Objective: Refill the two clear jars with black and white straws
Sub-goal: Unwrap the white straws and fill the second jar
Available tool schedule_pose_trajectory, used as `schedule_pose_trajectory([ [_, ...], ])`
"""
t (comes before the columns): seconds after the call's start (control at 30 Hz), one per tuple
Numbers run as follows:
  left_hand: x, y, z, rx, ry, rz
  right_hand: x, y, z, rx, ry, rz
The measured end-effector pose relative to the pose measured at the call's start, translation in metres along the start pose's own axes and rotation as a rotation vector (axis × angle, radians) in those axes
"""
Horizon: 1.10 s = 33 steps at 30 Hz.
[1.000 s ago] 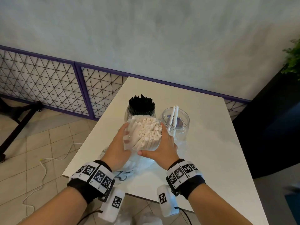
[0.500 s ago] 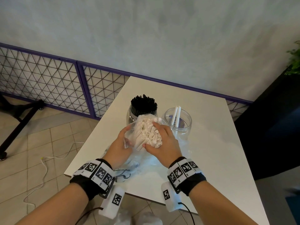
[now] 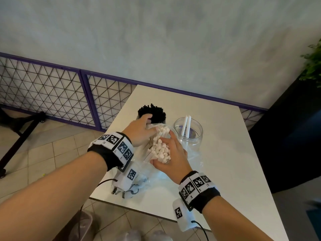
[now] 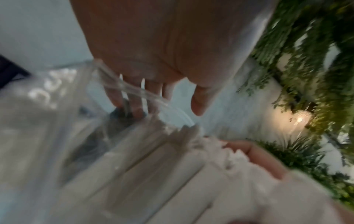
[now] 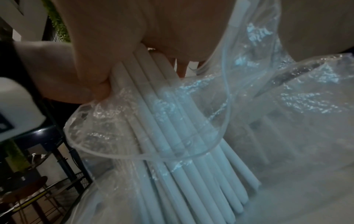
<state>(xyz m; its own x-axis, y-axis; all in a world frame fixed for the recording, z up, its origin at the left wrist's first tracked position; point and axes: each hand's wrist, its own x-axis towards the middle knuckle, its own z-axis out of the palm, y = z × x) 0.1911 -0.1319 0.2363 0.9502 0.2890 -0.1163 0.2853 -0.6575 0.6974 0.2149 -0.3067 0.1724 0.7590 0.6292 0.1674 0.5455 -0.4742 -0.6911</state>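
On the white table, a clear jar (image 3: 152, 113) stands packed with black straws. Right of it is a second clear jar (image 3: 188, 131) holding two white straws. In front of both lies a clear plastic bag (image 3: 151, 169) full of white straws (image 3: 159, 146). My right hand (image 3: 169, 152) grips a bundle of white straws (image 5: 172, 136) at their upper ends, thumb on one side and fingers on the other. My left hand (image 3: 144, 127) is at the bag's far rim beside the black straws. Its fingers (image 4: 134, 98) are straight behind the bag's rim (image 4: 122, 84), with the thumb apart.
A crumpled bag (image 3: 132, 190) with dark print lies at the table's (image 3: 234, 162) front left edge. A purple-framed mesh railing (image 3: 60, 94) runs behind and left. A dark cabinet (image 3: 295, 136) and a plant (image 3: 312, 66) stand to the right. Tiled floor lies left of the table.
My left hand has left the bag's side and moved up to its far rim by the black straws. My right hand has gone over the straw tops and closed on a bundle.
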Motion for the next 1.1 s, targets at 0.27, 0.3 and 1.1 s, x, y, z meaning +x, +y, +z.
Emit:
schedule_pose_trajectory([
  [0.27,-0.001,-0.005,0.009,0.006,-0.06,-0.03,0.002,0.004,-0.007,0.176,0.021,0.022],
  [0.3,-0.002,-0.005,0.011,-0.03,-0.043,-0.042,0.002,0.004,-0.008,0.173,0.021,0.013],
  [1.1,0.009,-0.009,0.017,-0.07,-0.101,-0.267,0.014,-0.001,-0.015,-0.019,-0.091,-0.091],
])
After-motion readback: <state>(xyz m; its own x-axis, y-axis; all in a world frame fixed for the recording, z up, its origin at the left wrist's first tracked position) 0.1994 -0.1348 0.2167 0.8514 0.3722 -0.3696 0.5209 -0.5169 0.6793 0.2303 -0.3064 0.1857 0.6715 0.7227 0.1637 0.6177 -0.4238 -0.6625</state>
